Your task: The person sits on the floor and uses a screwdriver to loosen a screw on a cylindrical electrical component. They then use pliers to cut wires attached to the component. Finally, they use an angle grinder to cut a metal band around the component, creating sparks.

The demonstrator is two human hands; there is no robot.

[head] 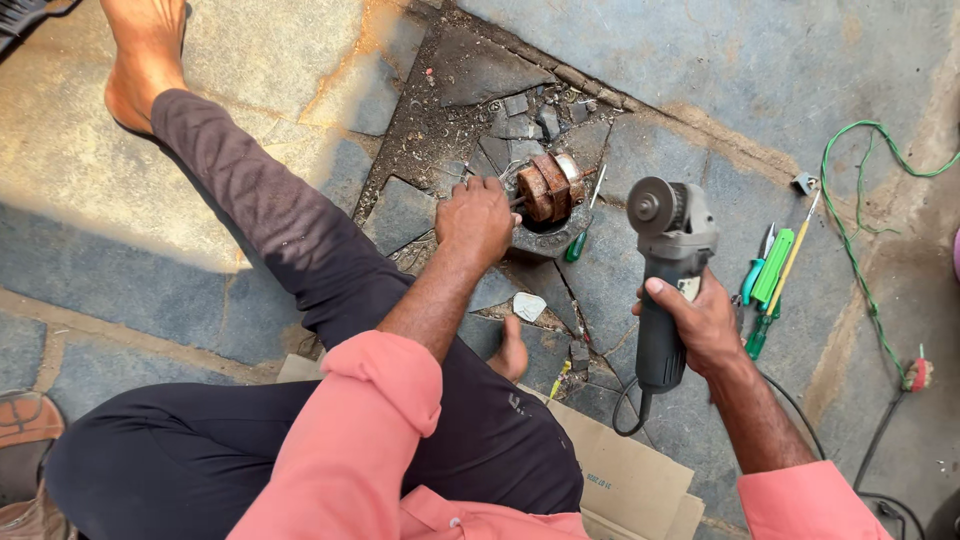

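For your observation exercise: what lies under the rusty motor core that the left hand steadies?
The rusty motor core rests on a round grey base on the cracked stone floor. The left hand covers its near end; the contact underneath is hidden.

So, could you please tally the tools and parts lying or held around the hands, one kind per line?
Angle grinder, held in the right hand: 1
Rusty motor part, steadied by the left hand: 1
Green-handled screwdrivers (one by the part, one at the right): 2
Pliers: 1
Green tester: 1
Total: 6
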